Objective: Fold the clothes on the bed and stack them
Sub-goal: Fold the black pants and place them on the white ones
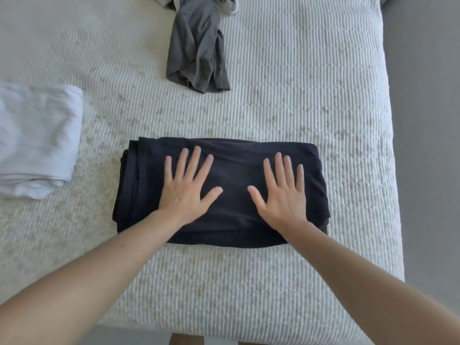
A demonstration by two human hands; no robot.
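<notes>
- White ribbed bedding (273,108) is spread over the bed and fills most of the view; a strip of grey floor (428,120) is seen along the right side.
- A black garment (231,168), folded into a thick rectangle, is laid on the bedding near the front edge of the bed, with its layered edges showing along the left side.
- The left hand (189,188) is laid flat on the left half of the black garment, fingers straight and spread, nothing gripped.
- The right hand (283,192) is laid flat on the right half of the same garment, fingers straight and pointing away from the body, nothing gripped.
- The thumbs are turned toward each other, with a gap of black cloth left between them.
- A white folded garment (37,140) is placed at the left, apart from the black one, and is cut off by the frame edge.
- A grey garment (196,48) is left crumpled and unfolded farther up the bed, with more pale cloth (229,5) just beside it at the top edge.
</notes>
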